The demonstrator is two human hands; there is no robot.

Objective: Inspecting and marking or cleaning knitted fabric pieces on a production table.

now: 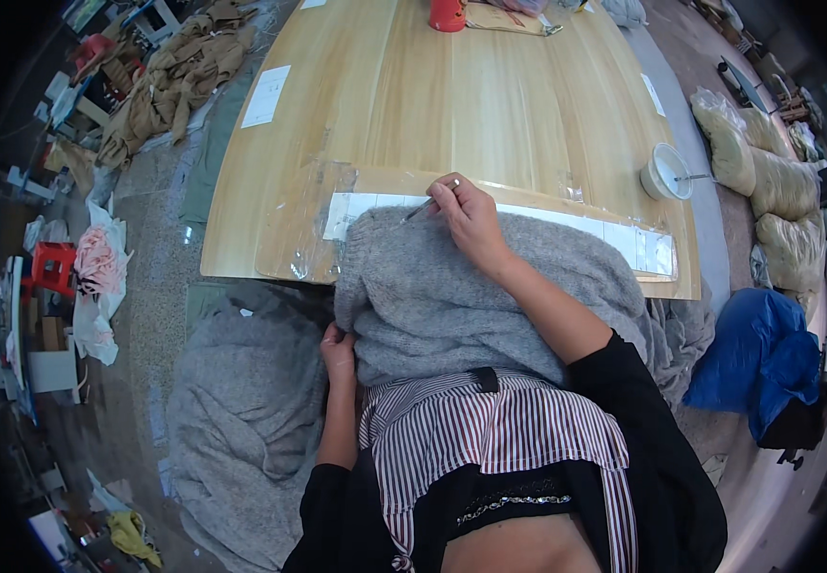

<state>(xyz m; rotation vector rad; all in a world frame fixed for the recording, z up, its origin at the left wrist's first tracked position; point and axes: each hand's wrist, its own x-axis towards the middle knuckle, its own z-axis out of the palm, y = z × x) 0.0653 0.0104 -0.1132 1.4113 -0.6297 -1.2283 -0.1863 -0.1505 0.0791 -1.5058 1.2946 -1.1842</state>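
A grey knitted garment (471, 286) lies over the near edge of the table and hangs down against my striped apron (490, 420). My right hand (468, 215) is closed round a slim pen-like tool (417, 211). Its thin tip points left and down at the garment's upper left edge; whether it touches the knit I cannot tell. Lower down, my left hand (338, 350) is closed at the garment's left side, fingers pinching its hanging edge. Beneath the garment's top edge runs a white strip with printed marks (623, 244), taped to the table.
The wooden table (413, 115) carries a white tub with a stick (667, 172) at right and a red container (448, 14) at the far end. More grey knitwear (241, 411) is heaped on my left. Stuffed bags (781, 181) and a blue bag (752, 358) stand right; a red stool (52, 267) stands left.
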